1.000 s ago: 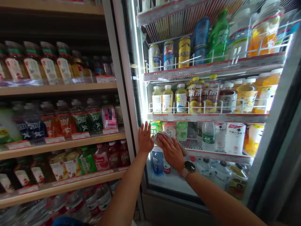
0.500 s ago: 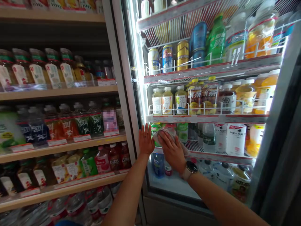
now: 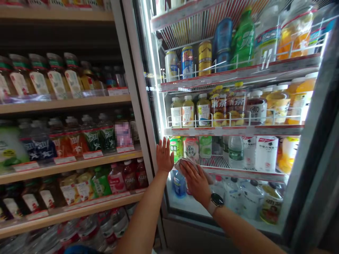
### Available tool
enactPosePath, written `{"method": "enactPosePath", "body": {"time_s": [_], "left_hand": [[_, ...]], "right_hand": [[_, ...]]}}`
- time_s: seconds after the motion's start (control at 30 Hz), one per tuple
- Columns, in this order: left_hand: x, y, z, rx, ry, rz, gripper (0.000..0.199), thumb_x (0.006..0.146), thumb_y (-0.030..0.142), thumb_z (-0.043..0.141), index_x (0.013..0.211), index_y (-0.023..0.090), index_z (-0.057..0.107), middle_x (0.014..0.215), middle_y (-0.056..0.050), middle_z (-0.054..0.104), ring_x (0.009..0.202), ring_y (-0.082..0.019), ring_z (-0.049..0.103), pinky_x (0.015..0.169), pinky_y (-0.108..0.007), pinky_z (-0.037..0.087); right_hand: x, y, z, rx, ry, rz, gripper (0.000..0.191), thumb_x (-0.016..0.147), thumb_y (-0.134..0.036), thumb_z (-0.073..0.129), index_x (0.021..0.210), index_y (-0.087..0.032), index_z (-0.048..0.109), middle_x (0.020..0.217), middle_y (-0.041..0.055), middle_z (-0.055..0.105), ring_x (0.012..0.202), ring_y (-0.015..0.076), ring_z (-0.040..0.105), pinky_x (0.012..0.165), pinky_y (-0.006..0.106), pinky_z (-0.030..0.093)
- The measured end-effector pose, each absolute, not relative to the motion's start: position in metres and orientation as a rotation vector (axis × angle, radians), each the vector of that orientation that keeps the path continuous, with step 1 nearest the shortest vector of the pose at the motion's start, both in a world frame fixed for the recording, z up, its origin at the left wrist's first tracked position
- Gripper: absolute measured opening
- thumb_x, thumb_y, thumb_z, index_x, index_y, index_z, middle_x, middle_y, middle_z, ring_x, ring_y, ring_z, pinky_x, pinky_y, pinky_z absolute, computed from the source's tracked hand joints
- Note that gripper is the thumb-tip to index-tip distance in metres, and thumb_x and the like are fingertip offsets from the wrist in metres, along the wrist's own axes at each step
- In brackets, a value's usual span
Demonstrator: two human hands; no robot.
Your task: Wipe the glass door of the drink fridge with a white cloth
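Note:
My left hand lies flat with its fingers spread, against the left edge of the fridge's glass door. Beside it, my right hand presses a pale cloth to the glass. The cloth shows around the fingertips and along the hand's right side. A watch is on the right wrist. Behind the glass, just above the cloth, stand a green carton and a red carton. Below the cloth is a blue bottle, partly covered by the right hand.
Fridge shelves hold cans, tea bottles, white packs and large bottles. On the left, wooden shelves carry rows of drink bottles. A dark upright frame borders the fridge on the right.
My right hand has slid a little down the glass with the cloth, uncovering the red carton. My left hand stays at the door's edge.

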State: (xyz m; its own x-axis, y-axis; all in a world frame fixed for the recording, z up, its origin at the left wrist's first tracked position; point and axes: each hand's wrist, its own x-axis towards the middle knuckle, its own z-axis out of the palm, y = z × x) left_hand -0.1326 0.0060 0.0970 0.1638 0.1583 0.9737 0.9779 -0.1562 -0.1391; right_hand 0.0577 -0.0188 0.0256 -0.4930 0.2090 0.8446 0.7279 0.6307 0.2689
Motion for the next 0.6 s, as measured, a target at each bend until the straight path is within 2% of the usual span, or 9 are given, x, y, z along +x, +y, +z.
{"method": "enactPosePath", "body": {"time_s": [0.1,0.27,0.37,0.5,0.6], "left_hand": [[-0.132,0.005,0.097,-1.493,-1.133,-1.119,0.061,0.1,0.031,0.034,0.156,0.019,0.012,0.161,-0.011,0.024,0.151,-0.021,0.009,0.123,-0.045,0.015],[-0.132,0.004,0.097,-1.527,-1.158,-1.127,0.061,0.101,0.036,0.03,0.156,0.018,0.012,0.161,-0.012,0.024,0.151,-0.023,0.011,0.123,-0.047,0.017],[-0.132,0.004,0.097,-1.526,-1.189,-1.128,0.061,0.101,0.036,0.03,0.156,0.018,0.012,0.161,-0.012,0.024,0.151,-0.024,0.012,0.123,-0.048,0.017],[-0.132,0.005,0.095,-1.539,-1.187,-1.14,0.06,0.1,0.036,0.031,0.156,0.019,0.014,0.16,-0.012,0.026,0.151,-0.025,0.013,0.122,-0.049,0.018],[-0.133,0.005,0.095,-1.531,-1.203,-1.129,0.06,0.1,0.035,0.032,0.156,0.019,0.015,0.16,-0.012,0.026,0.151,-0.025,0.014,0.122,-0.049,0.019]], "right_hand": [[0.057,-0.021,0.038,-0.763,-2.023,-0.777,0.061,0.091,-0.014,0.046,0.15,-0.02,0.037,0.156,0.0045,0.04,0.147,0.02,0.026,0.121,0.046,0.015],[0.047,-0.023,0.096,-0.811,-1.992,-0.72,0.062,0.092,-0.013,0.042,0.153,-0.019,0.032,0.16,0.0055,0.031,0.149,0.0205,0.021,0.121,0.049,0.009],[0.042,-0.022,0.114,-0.809,-1.981,-0.708,0.062,0.093,-0.014,0.041,0.154,-0.018,0.029,0.16,0.0069,0.03,0.149,0.0217,0.021,0.121,0.051,0.009],[0.043,-0.02,0.092,-0.802,-1.976,-0.723,0.063,0.093,-0.016,0.043,0.154,-0.018,0.028,0.16,0.0081,0.032,0.147,0.0233,0.025,0.121,0.05,0.012],[0.049,-0.022,0.06,-0.799,-1.972,-0.739,0.06,0.093,-0.018,0.045,0.152,-0.018,0.035,0.157,0.0072,0.038,0.146,0.0221,0.028,0.122,0.047,0.01]]}}
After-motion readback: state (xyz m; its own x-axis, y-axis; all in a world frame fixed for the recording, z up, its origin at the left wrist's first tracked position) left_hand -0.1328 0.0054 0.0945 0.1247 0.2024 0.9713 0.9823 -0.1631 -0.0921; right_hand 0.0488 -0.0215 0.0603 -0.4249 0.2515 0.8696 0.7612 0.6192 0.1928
